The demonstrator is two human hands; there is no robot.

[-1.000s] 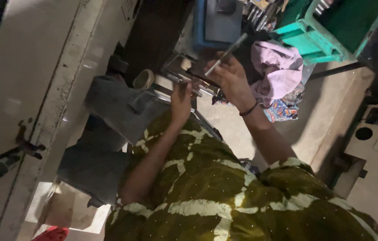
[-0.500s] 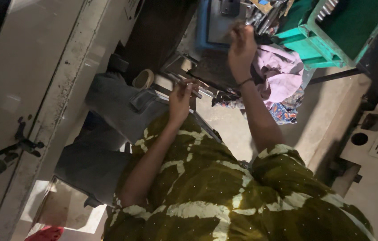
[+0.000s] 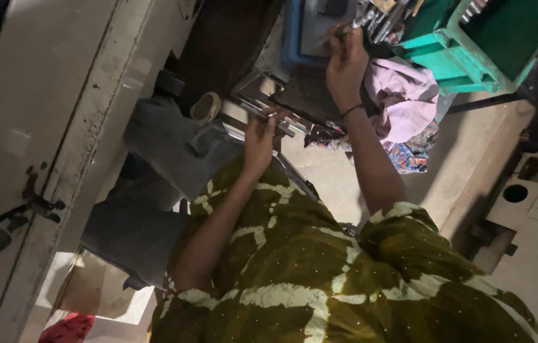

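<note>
Both hands work over a dim bench. Left hand [image 3: 259, 136] is curled around a bundle of thin metal rods [image 3: 268, 114], fingers closed on them. Right hand [image 3: 345, 60] is stretched further out, pinching a slim metal tool [image 3: 344, 30] between closed fingertips; the tool's long axis runs up and to the right, its far end pointing toward the green crate [image 3: 472, 54].

Taking that crate as landmark: it sits to the tool's upper right, and more metal tools [image 3: 380, 16] stand just beside its left wall, nearest the right hand. Below the crate lies a pink cloth [image 3: 409, 101], with a patterned scrap [image 3: 412, 155] under it. Left of the crate, touching nothing I can be sure of, is a blue box [image 3: 294, 35]. Far left of it stands a pale door [image 3: 27, 127] with a dark latch [image 3: 37, 206]. No labels can be made out.
</note>
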